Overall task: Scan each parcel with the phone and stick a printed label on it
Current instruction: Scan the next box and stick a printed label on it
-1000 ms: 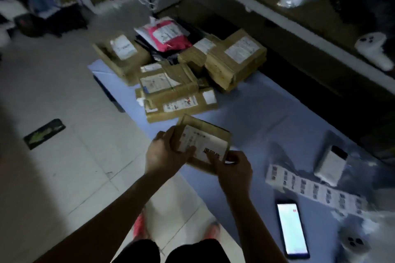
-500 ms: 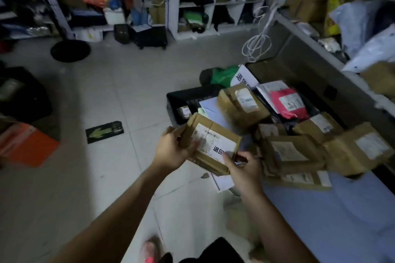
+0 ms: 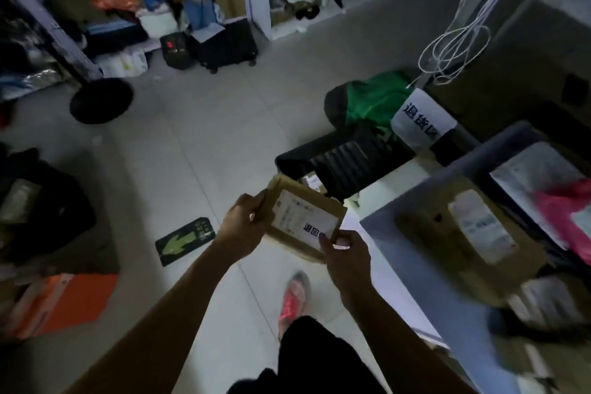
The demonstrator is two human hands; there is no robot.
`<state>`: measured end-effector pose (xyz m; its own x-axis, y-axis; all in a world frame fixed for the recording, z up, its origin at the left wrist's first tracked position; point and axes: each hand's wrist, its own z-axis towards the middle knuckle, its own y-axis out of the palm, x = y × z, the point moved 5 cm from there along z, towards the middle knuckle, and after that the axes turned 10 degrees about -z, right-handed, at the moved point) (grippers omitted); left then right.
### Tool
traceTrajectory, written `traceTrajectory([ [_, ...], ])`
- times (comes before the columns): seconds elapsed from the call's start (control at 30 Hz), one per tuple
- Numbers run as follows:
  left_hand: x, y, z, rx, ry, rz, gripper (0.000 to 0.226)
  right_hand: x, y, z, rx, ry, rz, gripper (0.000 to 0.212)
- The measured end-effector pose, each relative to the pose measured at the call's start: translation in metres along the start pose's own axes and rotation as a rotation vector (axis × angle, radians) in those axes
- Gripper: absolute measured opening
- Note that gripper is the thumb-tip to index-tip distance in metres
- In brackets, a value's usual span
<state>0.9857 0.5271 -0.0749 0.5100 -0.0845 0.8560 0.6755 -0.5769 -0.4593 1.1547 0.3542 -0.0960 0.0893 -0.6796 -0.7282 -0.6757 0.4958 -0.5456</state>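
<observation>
Both arms extended; left hand grips cardboard parcel far edge, right hand pinches near corner over floor.

brown parcel with white label, green bag, orange box

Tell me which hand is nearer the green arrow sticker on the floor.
Left. The left hand grips the parcel at its left edge, just right of the arrow sticker; the right hand pinches its lower right corner, farther right.

Open tiled floor ahead; black crate blocks right.
</observation>
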Motion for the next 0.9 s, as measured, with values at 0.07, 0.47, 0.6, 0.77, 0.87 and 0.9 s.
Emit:
traceTrajectory([
  [0.07, -0.003, -0.007, 0.056, -0.050, -0.012, 0.012, 0.039, -0.018, 0.019, 0.041, 0.023, 0.055, 0.036, 0.026],
  [0.47, -0.019, 0.083, 0.390, -0.539, 0.113, 0.064, 0.036, -0.036, 0.076, 0.309, 0.260, 0.435, 0.086, 0.033],
  [0.6, -0.075, 0.162, 0.474, -0.753, 0.056, 0.086, 0.048, 0.028, 0.114, 0.385, 0.312, 0.607, 0.149, 0.036],
  [0.77, -0.171, 0.255, 0.554, -0.822, 0.039, 0.173, 0.050, 0.119, 0.172, 0.486, 0.365, 0.705, 0.133, 0.044],
  [0.87, -0.237, 0.311, 0.596, -0.842, -0.037, 0.188, 0.060, 0.177, 0.214, 0.545, 0.380, 0.716, 0.143, 0.048],
  [0.9, -0.258, 0.329, 0.609, -0.843, -0.052, 0.199, 0.057, 0.196, 0.229, 0.563, 0.378, 0.730, 0.170, 0.049],
])
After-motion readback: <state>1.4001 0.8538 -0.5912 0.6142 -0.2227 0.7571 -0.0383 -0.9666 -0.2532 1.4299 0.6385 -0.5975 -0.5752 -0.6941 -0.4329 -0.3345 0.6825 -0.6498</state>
